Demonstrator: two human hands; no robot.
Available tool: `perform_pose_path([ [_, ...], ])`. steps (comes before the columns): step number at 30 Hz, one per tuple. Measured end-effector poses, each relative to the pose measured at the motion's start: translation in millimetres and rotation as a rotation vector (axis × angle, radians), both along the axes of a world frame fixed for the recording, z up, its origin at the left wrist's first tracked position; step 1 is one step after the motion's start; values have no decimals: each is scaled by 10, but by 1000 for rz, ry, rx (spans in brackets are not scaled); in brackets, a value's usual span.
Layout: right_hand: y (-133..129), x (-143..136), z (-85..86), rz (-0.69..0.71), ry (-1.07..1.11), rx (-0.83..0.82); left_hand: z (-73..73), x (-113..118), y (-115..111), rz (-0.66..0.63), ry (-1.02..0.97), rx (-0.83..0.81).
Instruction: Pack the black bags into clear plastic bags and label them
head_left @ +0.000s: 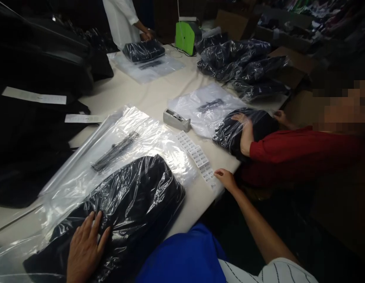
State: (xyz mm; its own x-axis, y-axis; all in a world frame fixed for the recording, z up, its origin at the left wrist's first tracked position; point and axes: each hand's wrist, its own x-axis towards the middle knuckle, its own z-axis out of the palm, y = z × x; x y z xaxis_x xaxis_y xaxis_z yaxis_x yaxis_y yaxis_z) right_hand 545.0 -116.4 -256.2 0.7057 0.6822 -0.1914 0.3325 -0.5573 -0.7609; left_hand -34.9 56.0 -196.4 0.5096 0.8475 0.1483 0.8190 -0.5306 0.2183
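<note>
My left hand (86, 247) lies flat with its fingers apart on a dark folded garment (135, 192) inside a clear plastic bag. The bagged garment fills the near part of the table, on top of a stack of clear plastic bags (153, 135) with black print. My right hand (225, 179) reaches out to the right, thumb and finger pinched at the edge of a sheet of white barcode labels (197, 155). Whether a single label is between the fingertips is too small to tell. Just beyond the labels stands a grey tape dispenser (176, 120).
At the right, a co-worker in a red sleeve (279, 147) handles another bagged dark garment (247, 127). Someone in white (120, 23) works at the far side. A pile of bagged garments (241, 63) and a green machine (185, 38) stand behind. Dark garments with paper tags (35, 95) fill the left.
</note>
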Motion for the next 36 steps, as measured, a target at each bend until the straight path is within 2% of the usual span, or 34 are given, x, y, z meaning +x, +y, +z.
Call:
perform_pose_path([
  [5, -412, -321, -195, 16, -103, -54, 12, 52, -59, 36, 43, -11],
  [10, -470, -395, -300, 48, -161, -89, -4, 27, -50, 30, 44, -4],
  [14, -456, -461, -269, 68, -204, -138, -26, -2, -52, 22, 33, 15],
  [23, -367, -709, -208, -25, -337, -237, -35, 0, -72, 24, 4, 50],
  [30, -391, -740, -176, -68, -301, -155, -24, 14, -90, 15, -20, 74],
  [36, -401, -656, -157, -246, -140, -51, -23, 12, -99, 15, -22, 75],
])
